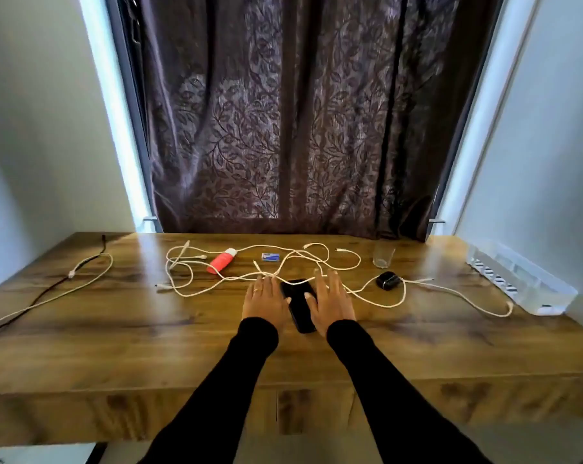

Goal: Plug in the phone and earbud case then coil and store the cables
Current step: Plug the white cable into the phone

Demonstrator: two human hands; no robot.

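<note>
While both hands lie flat with fingers straight on either side of the phone (pixel 300 306), nothing has yet been plugged in, so the task looks to be at its very start. The left hand (pixel 262 301) rests on the worktop (pixel 116 336) just beside the phone's left edge, and its thumb appears to touch that edge. The right hand (pixel 332 303) lies against the phone's right side with fingers spread, its thumb on the dark casing. Neither hand grips anything.

The phone is a dark slab lying flat near the middle of the worktop, its long axis slightly tilted. Just beyond it sprawls a tangle of white cables (pixel 250 276), looping across one another from left of centre to the right, with several loose connector ends showing. One strand runs past the earbud case (pixel 387 280), a small dark rounded box lying to the right of the hands, and trails on toward a white tray (pixel 518 279) at the right edge. Another white cable (pixel 82 279) lies apart at the far left beside a black lead.

The next move probably calls for picking a free connector out of the tangle, which means tracing which end belongs to which strand, then steadying the phone with one hand while the other seats the plug. Which connector fits the phone cannot be told at this size.
</note>
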